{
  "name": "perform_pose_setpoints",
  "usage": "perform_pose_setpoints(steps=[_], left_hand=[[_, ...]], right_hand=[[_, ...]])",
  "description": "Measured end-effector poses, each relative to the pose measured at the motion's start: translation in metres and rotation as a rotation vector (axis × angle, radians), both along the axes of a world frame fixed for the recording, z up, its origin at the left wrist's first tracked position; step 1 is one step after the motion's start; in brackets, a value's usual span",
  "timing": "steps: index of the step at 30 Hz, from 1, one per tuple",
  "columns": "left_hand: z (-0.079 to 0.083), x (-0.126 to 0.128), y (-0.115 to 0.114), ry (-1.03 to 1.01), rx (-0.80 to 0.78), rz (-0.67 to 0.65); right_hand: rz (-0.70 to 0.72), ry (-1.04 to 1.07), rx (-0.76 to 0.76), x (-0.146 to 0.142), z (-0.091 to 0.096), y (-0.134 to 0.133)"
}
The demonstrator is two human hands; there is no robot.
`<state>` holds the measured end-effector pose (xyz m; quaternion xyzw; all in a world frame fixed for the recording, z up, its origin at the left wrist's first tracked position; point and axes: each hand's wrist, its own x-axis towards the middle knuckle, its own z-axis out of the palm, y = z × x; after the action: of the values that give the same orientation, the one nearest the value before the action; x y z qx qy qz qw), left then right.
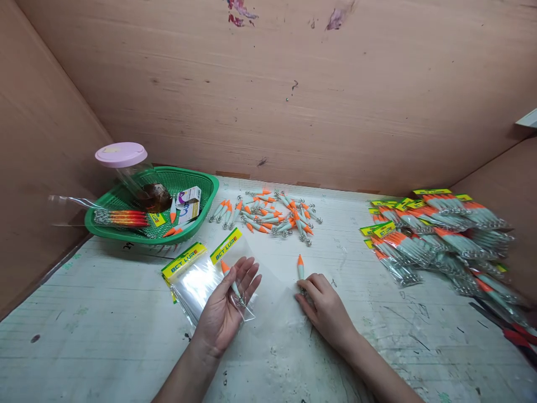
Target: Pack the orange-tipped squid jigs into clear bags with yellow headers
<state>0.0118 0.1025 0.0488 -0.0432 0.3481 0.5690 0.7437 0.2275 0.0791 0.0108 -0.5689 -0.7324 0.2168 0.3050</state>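
Observation:
My left hand (222, 313) is palm up at the centre left, its thumb pressed on an orange-and-white squid jig (232, 281) that lies across the palm. A clear plastic bag (230, 246) with a yellow BCT LURE header reaches behind and under that hand. My right hand (321, 305) pinches the hooked lower end of another squid jig (301, 266), its orange tip pointing away from me. Beyond both hands lies a loose heap of similar squid jigs (274, 215). Flat bags with yellow headers (184, 263) are stacked left of my left hand.
A green basket (210, 204) at the left holds a jar with a pink lid (121, 154), packed red-and-yellow jigs (126, 218) and a small card. Filled jig packets (436, 240) are piled at the right, near red-handled scissors (516, 336). Wooden panels (268, 112) enclose the table.

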Motion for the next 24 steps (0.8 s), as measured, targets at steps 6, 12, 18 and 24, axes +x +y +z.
perform_pose_setpoints(steps=[6,12,18,24], left_hand=[[-0.002,0.0,0.002,-0.008,-0.011,0.023],[-0.003,0.0,0.001,-0.011,-0.023,0.04],[-0.002,0.003,-0.002,0.016,0.025,0.032],[-0.004,0.004,-0.004,-0.019,0.04,0.004]], right_hand=[[-0.123,0.458,-0.178,0.015,0.01,-0.02],[-0.287,1.29,-0.58,0.012,0.029,-0.04],[-0.161,1.029,-0.41,0.003,0.045,-0.055],[0.208,0.284,-0.004,-0.018,0.069,-0.058]])
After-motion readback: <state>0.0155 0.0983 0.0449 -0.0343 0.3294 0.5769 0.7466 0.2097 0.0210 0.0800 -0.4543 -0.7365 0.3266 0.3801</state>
